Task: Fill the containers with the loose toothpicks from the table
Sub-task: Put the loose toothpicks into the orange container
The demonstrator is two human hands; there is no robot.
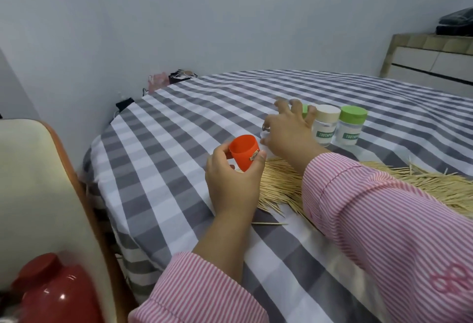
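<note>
Loose toothpicks [279, 189]: heap, lower centre-right on checked table [179, 107]; light, stiff, likely best pinched in bundles. Left hand [231, 184] grips orange cap [243, 152]. Right hand [286, 130], fingers spread, reaches toward lidded containers [337, 128].

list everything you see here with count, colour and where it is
orange cap: 1, orange, held above the near-left cloth
toothpick jars: 2 in full view, clear; one cream lid, one green lid, standing side by side mid-table; a third green lid shows behind the fingers
loose toothpicks: a large pile, pale wood, spread on the cloth under the right arm
tablecloth: 1, grey and white check, over the round table
chair: 1, cream with orange edge, left
red pot: 1, bottom left
cabinet: 1, white, far right
left hand: pinches the orange cap
right hand: fingers spread, reaching at the jars
</note>
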